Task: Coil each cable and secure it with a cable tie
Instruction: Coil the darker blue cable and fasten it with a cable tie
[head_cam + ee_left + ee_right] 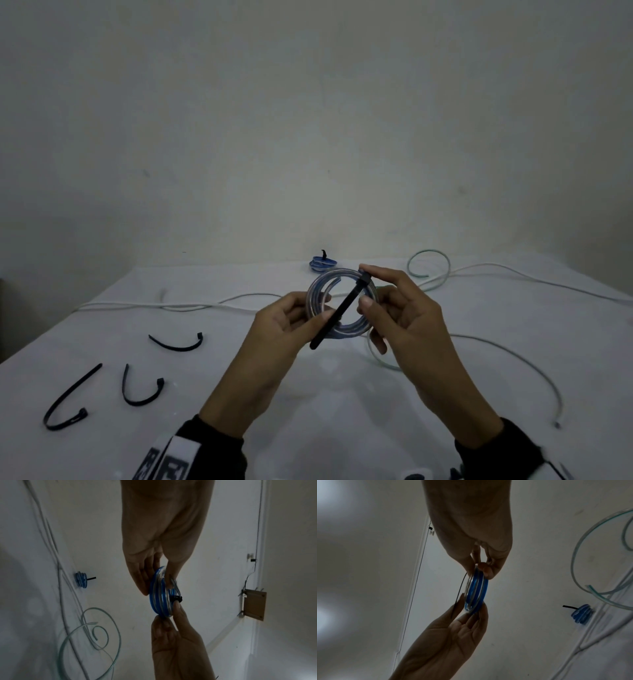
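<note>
A coil of blue and clear cable (320,291) is held up above the white table (308,394) between both hands. A black cable tie (337,313) crosses the coil slantwise, its head at the upper right and its tail pointing down-left. My left hand (325,313) pinches the coil's left side together with the tie's tail. My right hand (363,289) pinches the coil's right side at the tie's head, index finger on top. In the left wrist view the coil (159,592) appears edge-on with the tie's head (176,598) against it. The right wrist view shows the coil (475,592) and the thin tail (458,595).
Three loose black cable ties (178,342) (140,390) (68,401) lie at the table's left. A small blue coil bound with a tie (323,263) sits at the back edge. A white cable (205,303) and a clear greenish cable (428,263) sprawl across the back and right.
</note>
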